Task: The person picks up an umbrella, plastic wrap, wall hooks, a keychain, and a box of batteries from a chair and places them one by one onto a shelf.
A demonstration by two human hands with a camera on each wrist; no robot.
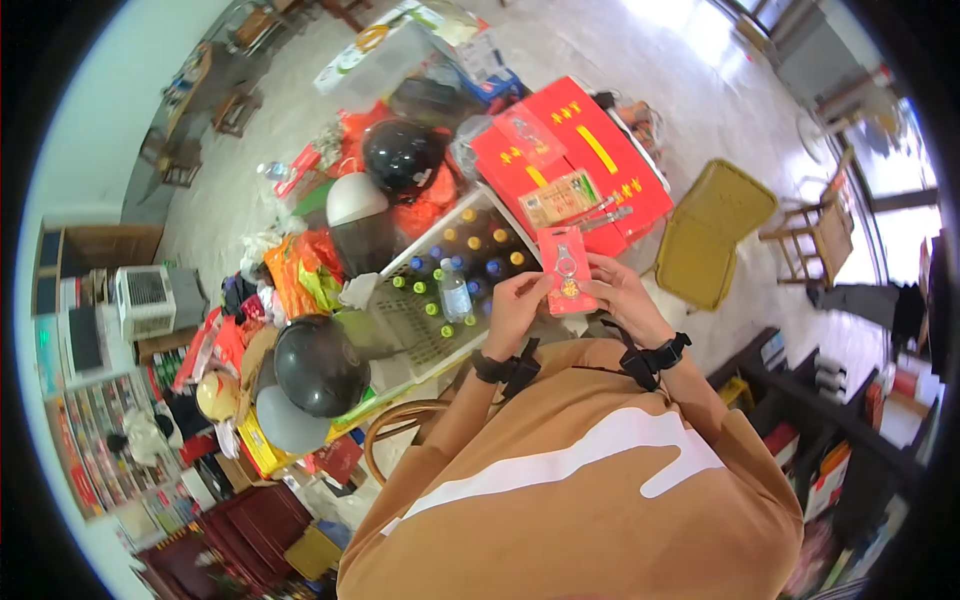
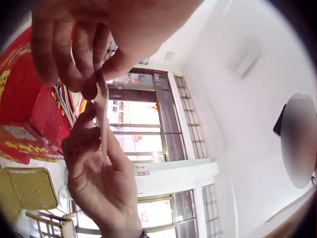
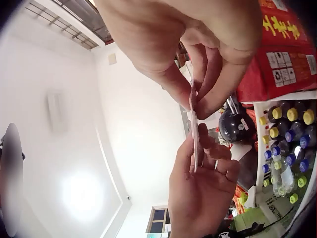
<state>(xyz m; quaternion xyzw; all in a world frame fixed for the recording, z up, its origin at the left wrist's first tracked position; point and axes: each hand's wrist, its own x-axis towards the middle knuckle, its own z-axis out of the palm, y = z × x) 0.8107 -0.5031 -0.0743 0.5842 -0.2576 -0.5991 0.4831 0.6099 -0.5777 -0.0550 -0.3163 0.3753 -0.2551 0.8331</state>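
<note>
Both hands hold up a flat red card pack (image 1: 564,268) in front of the body; a metal ring and a small gold-coloured piece show on its face. My left hand (image 1: 518,308) pinches its left edge between thumb and fingers. On the opposite edge, my right hand (image 1: 628,298) pinches it the same way. Seen edge-on in the right wrist view, the pack (image 3: 194,131) is thin, with the right hand (image 3: 198,44) above and the left hand (image 3: 203,193) below.
Beyond the hands stands a red box (image 1: 610,150) with a paper packet (image 1: 560,198) and metal tools on it. A white crate (image 1: 400,375) holds several capped bottles. Helmets (image 1: 403,157) and bags lie to the left; a folding chair (image 1: 712,235) stands at right.
</note>
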